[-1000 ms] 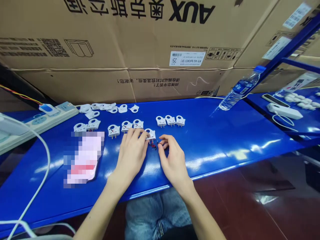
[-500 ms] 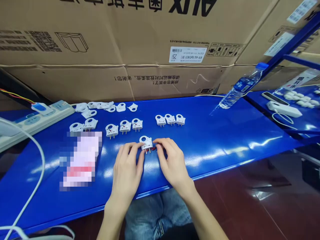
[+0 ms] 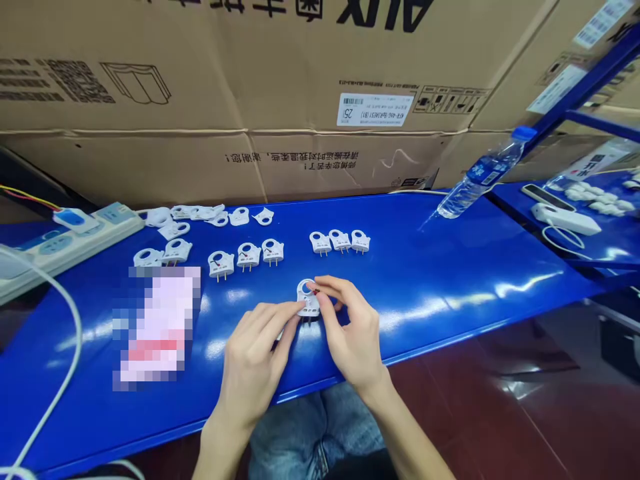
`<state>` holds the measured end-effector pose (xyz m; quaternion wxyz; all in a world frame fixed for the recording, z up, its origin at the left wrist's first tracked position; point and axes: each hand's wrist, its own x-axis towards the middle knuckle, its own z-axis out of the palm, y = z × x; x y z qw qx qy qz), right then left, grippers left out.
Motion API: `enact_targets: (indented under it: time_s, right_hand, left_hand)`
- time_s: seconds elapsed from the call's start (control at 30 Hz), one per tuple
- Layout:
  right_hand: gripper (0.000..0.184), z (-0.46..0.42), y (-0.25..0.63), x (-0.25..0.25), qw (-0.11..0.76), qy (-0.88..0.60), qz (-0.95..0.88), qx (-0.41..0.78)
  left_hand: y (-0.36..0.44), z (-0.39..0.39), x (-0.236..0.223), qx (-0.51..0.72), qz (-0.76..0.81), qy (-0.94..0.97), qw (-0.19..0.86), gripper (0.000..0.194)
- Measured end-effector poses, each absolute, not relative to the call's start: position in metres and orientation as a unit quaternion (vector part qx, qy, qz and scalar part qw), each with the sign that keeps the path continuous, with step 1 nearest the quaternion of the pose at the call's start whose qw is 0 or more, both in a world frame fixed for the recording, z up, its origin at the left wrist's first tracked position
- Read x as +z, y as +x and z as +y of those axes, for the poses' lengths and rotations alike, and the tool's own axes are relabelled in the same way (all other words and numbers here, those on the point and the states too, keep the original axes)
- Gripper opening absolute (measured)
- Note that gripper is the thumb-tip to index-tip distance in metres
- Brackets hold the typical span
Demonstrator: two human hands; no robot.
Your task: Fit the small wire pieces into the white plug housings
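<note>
And here we are, right between the hands: a white plug [image 3: 309,307], its round loop away from the person, its prongs towards the lap. The left hand [image 3: 256,347] has it by the side, thumb and fingertips closed on the edge. Over on the other side, the right hand [image 3: 353,333] pinches a small dark-red piece [image 3: 317,291] right up at the loop; whether the piece is joined to the plug, I can't tell, the fingers cover too much.

So the step in hand looks like close two-handed work: one hand steadies, the other handles the little piece. A move from here calls for a firm left grip and a light, exact right pinch, since a piece that small could slip easily.

Look past the left hand: a row of three plugs [image 3: 248,256] on the counter [image 3: 450,273], with two more plugs [image 3: 176,251] farther to its left and loose white pieces [image 3: 197,212] behind. Straight beyond the right hand, another trio of plugs [image 3: 339,241] sits close together, and farther off to its right leans a bottle [image 3: 485,172].
</note>
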<state>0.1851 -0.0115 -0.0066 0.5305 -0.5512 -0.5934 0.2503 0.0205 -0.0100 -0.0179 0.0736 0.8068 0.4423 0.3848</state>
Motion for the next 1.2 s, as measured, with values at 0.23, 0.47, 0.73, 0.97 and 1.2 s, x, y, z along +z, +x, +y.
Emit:
enact_targets:
  time_s: [0.23,0.47,0.73,0.97,1.2]
  right_hand:
    - [0.018,-0.0108,0.186,-0.0049,0.539,-0.539,-0.598,0.248]
    - [0.016,-0.0105,0.1861,-0.0046,0.512,-0.548,-0.619,0.233]
    - [0.017,-0.0113,0.186,-0.0014,0.498,-0.549,-0.626,0.243]
    - [0.017,-0.0102,0.1849,-0.0024,0.493,-0.555,-0.625,0.241]
    - [0.017,-0.011,0.1857,-0.003,0.494,-0.557,-0.623,0.238]
  left_hand:
    - [0.0209,-0.0108,-0.0154,0.395,0.427,0.811,0.066,0.03]
    - [0.0219,-0.0112,-0.0139,0.413,0.425,0.802,0.071,0.033]
    - [0.0224,-0.0109,-0.0146,0.406,0.425,0.805,0.072,0.034]
    - [0.0216,-0.0105,-0.0148,0.406,0.423,0.806,0.077,0.035]
    - [0.0226,-0.0111,-0.0155,0.408,0.425,0.803,0.086,0.036]
